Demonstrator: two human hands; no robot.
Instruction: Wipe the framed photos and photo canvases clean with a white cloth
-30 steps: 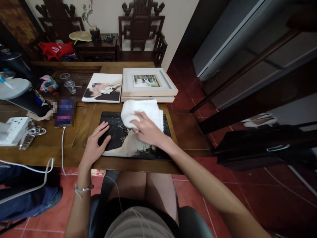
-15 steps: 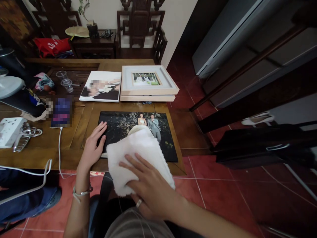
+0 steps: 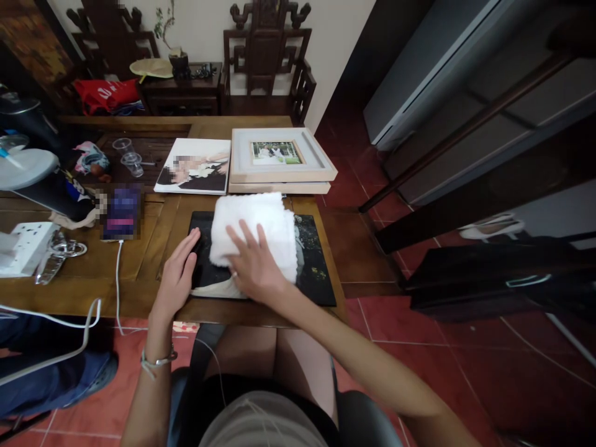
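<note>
A dark wedding photo panel (image 3: 313, 267) lies flat at the near edge of the wooden table (image 3: 144, 248). A folded white towel (image 3: 254, 226) covers its middle and far part. My right hand (image 3: 254, 264) presses flat on the towel's near side, fingers spread. My left hand (image 3: 176, 279) rests flat on the panel's left edge, fingers stretched out, holding nothing.
Behind the panel lie a white canvas photo (image 3: 193, 166) and a stack of light frames (image 3: 279, 160). To the left are a phone on a cable (image 3: 121, 211), a white power strip (image 3: 25, 245), plastic cups (image 3: 128, 155). Dark chairs stand at the back; red tiled floor on the right.
My right hand pulled the towel from the panel's far edge down toward me, then pushed it back up over the middle. My left hand stayed on the left edge.
</note>
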